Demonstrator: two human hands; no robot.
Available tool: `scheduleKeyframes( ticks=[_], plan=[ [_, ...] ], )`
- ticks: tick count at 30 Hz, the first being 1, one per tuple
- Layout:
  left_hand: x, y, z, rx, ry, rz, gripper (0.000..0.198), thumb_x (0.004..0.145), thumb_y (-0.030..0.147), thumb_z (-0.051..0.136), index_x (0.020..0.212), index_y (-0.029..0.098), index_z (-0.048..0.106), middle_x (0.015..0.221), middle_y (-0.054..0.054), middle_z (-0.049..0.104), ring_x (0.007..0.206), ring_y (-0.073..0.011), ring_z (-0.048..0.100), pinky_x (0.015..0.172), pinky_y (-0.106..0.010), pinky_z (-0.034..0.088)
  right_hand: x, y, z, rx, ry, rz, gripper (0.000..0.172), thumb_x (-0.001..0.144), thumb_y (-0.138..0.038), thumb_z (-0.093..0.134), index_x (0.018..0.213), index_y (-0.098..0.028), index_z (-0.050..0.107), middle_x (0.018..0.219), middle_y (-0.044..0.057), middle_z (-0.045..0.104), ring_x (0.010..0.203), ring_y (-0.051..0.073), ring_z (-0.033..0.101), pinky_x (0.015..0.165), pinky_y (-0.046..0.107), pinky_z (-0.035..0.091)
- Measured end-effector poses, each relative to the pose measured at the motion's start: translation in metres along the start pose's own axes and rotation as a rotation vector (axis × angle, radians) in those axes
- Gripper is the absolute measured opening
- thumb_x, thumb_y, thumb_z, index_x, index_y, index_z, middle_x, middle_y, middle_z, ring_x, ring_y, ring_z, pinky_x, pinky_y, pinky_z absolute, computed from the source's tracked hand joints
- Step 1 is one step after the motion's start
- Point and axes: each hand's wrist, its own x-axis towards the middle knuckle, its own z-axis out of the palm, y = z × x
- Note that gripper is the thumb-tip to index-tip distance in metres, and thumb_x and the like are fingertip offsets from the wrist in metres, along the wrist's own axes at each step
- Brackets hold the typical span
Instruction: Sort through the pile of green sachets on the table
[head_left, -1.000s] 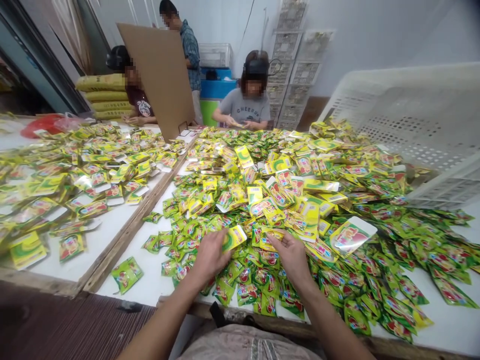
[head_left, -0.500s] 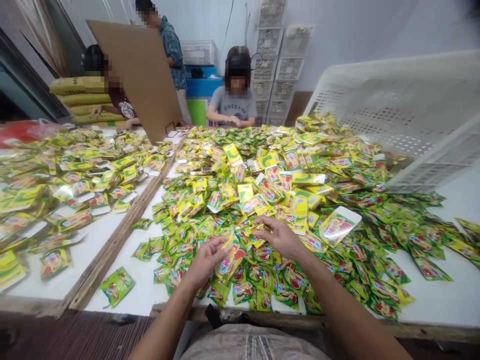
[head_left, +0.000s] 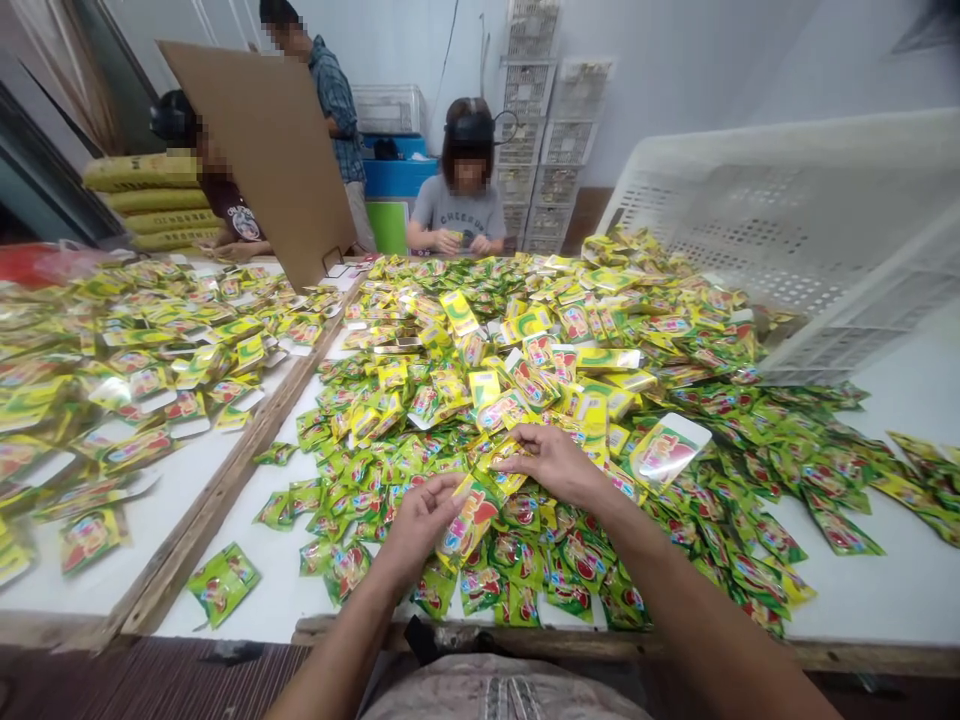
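My left hand (head_left: 426, 520) pinches a small flat yellow-and-green box (head_left: 466, 525) with a red fruit picture, tilted above the near part of the pile. Just right of its upper end is my right hand (head_left: 551, 465), thumb and fingertips brought together. What lies between those fingertips blends with the yellow packaging behind, so I cannot make it out. Under and around both hands spread many small green sachets (head_left: 510, 553). Beyond them lie yellow boxes (head_left: 592, 415), some with white flaps showing. One box with a pale flap (head_left: 669, 450) rests right of my right wrist.
A white perforated crate (head_left: 750, 190) lies tipped at the right, with packets at its mouth. A wooden strip (head_left: 225, 480) divides the white table; more boxes cover the left side. A cardboard sheet (head_left: 262, 150) stands behind. Several people are across the table, one seated opposite (head_left: 457, 205).
My right hand's fingertips have come closer together and nearer the box in my left hand. The view has shifted slightly. The person opposite now has their hands apart, with something small in them.
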Motion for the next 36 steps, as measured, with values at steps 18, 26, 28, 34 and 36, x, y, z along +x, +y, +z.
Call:
scheduleKeyframes(
  ticks=[18,26,28,34,36],
  plan=[
    [-0.002,0.002,0.000,-0.046,-0.030,0.014,0.034,0.067,0.033,0.072,0.094,0.013,0.066,0.077,-0.006,0.070,0.068,-0.0155,0.064,0.066,-0.025,0.047,-0.032,0.006,0.031,0.021,0.208,0.012,0.013,0.077,-0.033,0.062,0.077,-0.020,0.064,0.072,0.001,0.061,0.070,0.017,0.057,0.065,0.028,0.044],
    [0.001,-0.002,-0.003,-0.061,0.054,0.050,0.030,0.066,0.033,0.072,0.089,0.014,0.068,0.074,-0.003,0.070,0.064,-0.0129,0.061,0.063,-0.023,0.046,-0.040,0.007,0.054,0.026,0.175,0.024,0.016,0.071,-0.037,0.068,0.074,-0.022,0.065,0.094,0.006,0.064,0.108,0.025,0.052,0.087,0.036,0.040],
    [0.001,-0.004,-0.001,-0.072,0.051,0.027,0.031,0.067,0.034,0.071,0.089,0.013,0.067,0.071,-0.003,0.069,0.061,-0.0124,0.060,0.061,-0.023,0.045,-0.040,0.008,0.059,0.131,0.109,0.070,0.017,0.072,-0.036,0.068,0.078,-0.020,0.062,0.084,0.004,0.065,0.091,0.022,0.060,0.078,0.033,0.044],
    [-0.007,-0.001,-0.008,0.199,-0.087,0.006,0.036,0.067,0.035,0.070,0.095,0.015,0.064,0.081,-0.004,0.068,0.075,-0.0172,0.061,0.071,-0.027,0.046,-0.041,0.006,0.078,0.303,-0.041,0.171,0.025,0.080,-0.028,0.055,0.104,-0.020,0.051,0.063,-0.003,0.062,0.063,0.014,0.060,0.061,0.025,0.044],
    [-0.012,0.017,-0.030,0.456,-0.088,-0.055,0.031,0.064,0.036,0.070,0.086,0.015,0.066,0.074,-0.003,0.067,0.069,-0.0176,0.059,0.067,-0.028,0.046,-0.039,0.006,0.075,0.326,-0.069,0.141,0.026,0.081,-0.027,0.054,0.105,-0.020,0.050,0.073,0.000,0.066,0.071,0.016,0.061,0.064,0.026,0.045]
  ],
)
